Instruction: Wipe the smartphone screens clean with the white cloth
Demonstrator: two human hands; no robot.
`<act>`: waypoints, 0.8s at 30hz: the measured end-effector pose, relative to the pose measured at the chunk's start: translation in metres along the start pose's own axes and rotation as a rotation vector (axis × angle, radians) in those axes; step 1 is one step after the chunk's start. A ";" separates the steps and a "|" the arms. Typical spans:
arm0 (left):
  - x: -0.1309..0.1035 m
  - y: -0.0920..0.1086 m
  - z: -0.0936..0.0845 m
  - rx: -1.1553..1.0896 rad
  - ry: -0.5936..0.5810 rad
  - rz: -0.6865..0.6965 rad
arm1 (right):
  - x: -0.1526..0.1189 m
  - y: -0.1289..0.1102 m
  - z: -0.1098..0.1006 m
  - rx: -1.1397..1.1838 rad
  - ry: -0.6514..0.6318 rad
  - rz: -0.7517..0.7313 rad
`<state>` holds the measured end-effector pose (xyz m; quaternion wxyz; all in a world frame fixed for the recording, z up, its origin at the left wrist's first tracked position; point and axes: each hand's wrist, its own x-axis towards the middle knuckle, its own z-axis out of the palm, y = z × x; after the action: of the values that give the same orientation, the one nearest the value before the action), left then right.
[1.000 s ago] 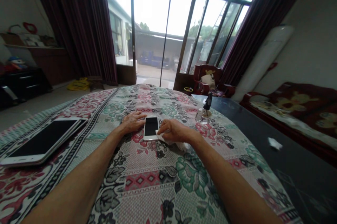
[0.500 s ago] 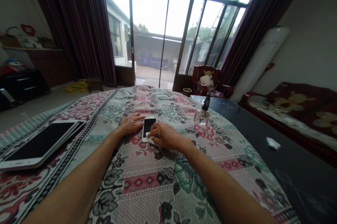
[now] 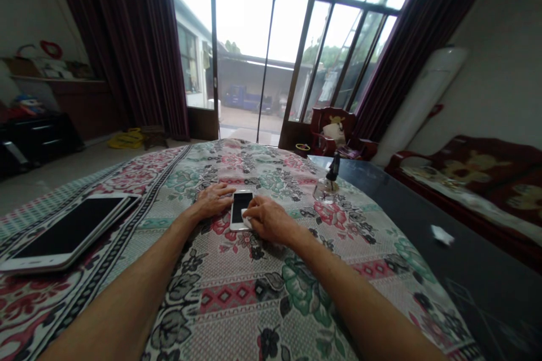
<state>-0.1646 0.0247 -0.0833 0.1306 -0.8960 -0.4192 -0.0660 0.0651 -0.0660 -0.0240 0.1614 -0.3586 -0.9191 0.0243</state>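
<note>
A white phone (image 3: 237, 217) with a dark screen lies face up on the flowered tablecloth (image 3: 228, 259). My left hand (image 3: 214, 200) rests beside it, fingers spread and the fingertips at its left edge. Over the phone's right side is my right hand (image 3: 268, 218), its fingers pinching a small white wipe (image 3: 246, 217) against the screen. The curled fingers partly hide the wipe and the phone's right edge. A clear bottle (image 3: 324, 190) with a black spray head stands to the right.
Two larger white devices with dark screens, the top one (image 3: 68, 232) face up, lie overlapped at the left. Crumpled white paper (image 3: 442, 235) is on the dark table (image 3: 466, 270) at the right. A red chair (image 3: 315, 129) and sofa stand beyond.
My right hand has shifted slightly right and up the phone's screen with the wipe. The wipe shows less below the fingers. My left hand stays at the phone's left edge.
</note>
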 end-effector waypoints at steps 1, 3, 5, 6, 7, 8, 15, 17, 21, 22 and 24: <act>0.000 0.000 0.000 0.001 -0.008 -0.001 | 0.000 -0.005 0.000 0.002 -0.007 -0.015; 0.000 -0.001 0.001 0.009 -0.019 -0.005 | 0.002 -0.013 0.001 0.006 -0.009 -0.023; -0.001 -0.001 0.002 0.018 -0.014 -0.002 | 0.004 -0.016 0.003 0.008 -0.008 -0.009; -0.001 0.000 0.002 0.018 -0.001 -0.001 | 0.006 -0.016 0.003 0.007 -0.007 0.008; -0.001 0.000 0.003 0.013 0.017 -0.001 | 0.007 -0.015 0.003 0.001 -0.005 0.034; -0.001 0.001 0.003 0.006 0.036 -0.002 | 0.008 -0.012 0.003 -0.009 -0.005 0.070; -0.001 0.005 -0.006 -0.008 -0.020 -0.031 | 0.006 0.010 -0.006 -0.122 0.033 0.383; -0.001 0.006 -0.008 -0.036 -0.018 -0.052 | 0.006 0.011 -0.008 -0.110 0.090 0.372; -0.002 0.007 -0.008 -0.065 0.001 -0.060 | 0.008 -0.002 -0.003 0.010 0.155 0.223; -0.002 0.007 -0.008 -0.064 0.008 -0.056 | 0.009 -0.007 -0.001 0.036 0.144 0.180; -0.003 0.007 -0.007 -0.057 0.021 -0.048 | 0.008 -0.015 0.004 0.074 0.101 0.080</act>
<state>-0.1610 0.0165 -0.0788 0.1077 -0.8884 -0.4370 -0.0906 0.0482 -0.0714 -0.0235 0.2195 -0.3895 -0.8933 0.0465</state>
